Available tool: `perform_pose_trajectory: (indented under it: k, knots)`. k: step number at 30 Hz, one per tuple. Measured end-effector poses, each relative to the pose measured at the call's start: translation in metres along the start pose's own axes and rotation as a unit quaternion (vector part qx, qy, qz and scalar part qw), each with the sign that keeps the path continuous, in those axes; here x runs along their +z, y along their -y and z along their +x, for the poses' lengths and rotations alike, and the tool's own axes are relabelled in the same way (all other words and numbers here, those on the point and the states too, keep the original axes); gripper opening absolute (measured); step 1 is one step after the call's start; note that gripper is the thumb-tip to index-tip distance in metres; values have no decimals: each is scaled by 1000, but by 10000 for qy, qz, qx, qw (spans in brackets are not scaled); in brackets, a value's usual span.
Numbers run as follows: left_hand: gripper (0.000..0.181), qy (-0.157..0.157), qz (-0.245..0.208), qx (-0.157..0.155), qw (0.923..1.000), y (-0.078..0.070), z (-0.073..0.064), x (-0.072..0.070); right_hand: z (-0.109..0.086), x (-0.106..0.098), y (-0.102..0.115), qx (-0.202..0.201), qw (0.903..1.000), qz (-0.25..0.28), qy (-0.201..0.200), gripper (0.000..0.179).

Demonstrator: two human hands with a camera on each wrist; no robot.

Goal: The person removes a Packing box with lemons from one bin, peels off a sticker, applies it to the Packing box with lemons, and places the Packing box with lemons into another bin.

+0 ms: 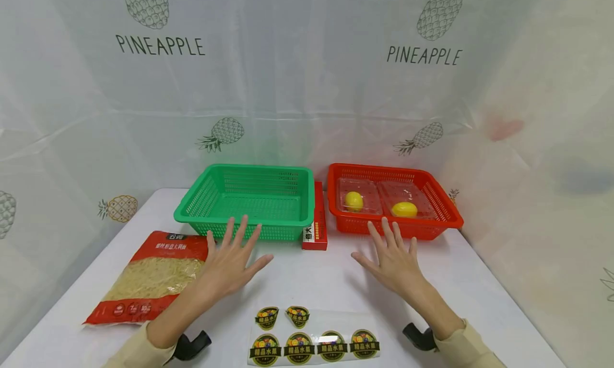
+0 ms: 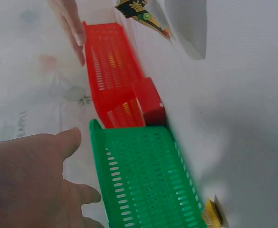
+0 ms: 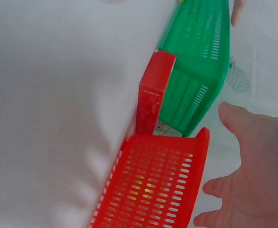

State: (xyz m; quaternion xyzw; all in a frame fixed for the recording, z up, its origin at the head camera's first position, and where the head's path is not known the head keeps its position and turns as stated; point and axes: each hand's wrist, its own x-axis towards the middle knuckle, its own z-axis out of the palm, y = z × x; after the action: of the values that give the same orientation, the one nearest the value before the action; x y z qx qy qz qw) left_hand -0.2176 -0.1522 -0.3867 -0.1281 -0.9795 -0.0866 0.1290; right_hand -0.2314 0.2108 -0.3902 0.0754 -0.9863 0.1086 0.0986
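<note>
My left hand [image 1: 229, 266] hovers with fingers spread above the table, in front of the green basket [image 1: 259, 232] and beside the red bag of pasta [image 1: 158, 272]. The right hand [image 1: 395, 261] is spread the same way, just in front of the red basket [image 1: 388, 224]. Neither hand holds anything. In the red basket lie two clear plastic boxes [image 1: 369, 184], with a yellow lemon [image 1: 354, 200] showing at the left one and another lemon [image 1: 404, 209] at the right one. Nothing shows inside the green basket. Both wrist views show the palms beside the baskets.
Between the baskets stands a narrow red box [image 1: 320, 218]. A sheet of round fruit stickers [image 1: 299, 348] lies at the table's front, with two cut-out stickers [image 1: 266, 318] at its upper left. A pineapple-print curtain [image 1: 297, 90] hangs behind the table.
</note>
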Motion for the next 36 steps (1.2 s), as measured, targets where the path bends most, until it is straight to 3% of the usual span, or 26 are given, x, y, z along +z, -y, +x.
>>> perform_pose_trajectory:
  k: [6, 22, 31, 36]
  knots:
    - [81, 72, 72, 137, 9999, -10, 16, -1, 8, -2, 0, -74, 9999, -117, -39, 92]
    - [81, 502, -68, 363, 9981, -44, 82, 2, 47, -12, -8, -47, 10000, -29, 49, 90]
    - [79, 567, -48, 408, 9975, -68, 121, 7, 77, -20, -12, 187, 9976, 352, 573, 89]
    - [78, 759, -154, 308, 9965, -79, 149, 13, 92, -23, -17, 237, 9954, 478, 802, 89]
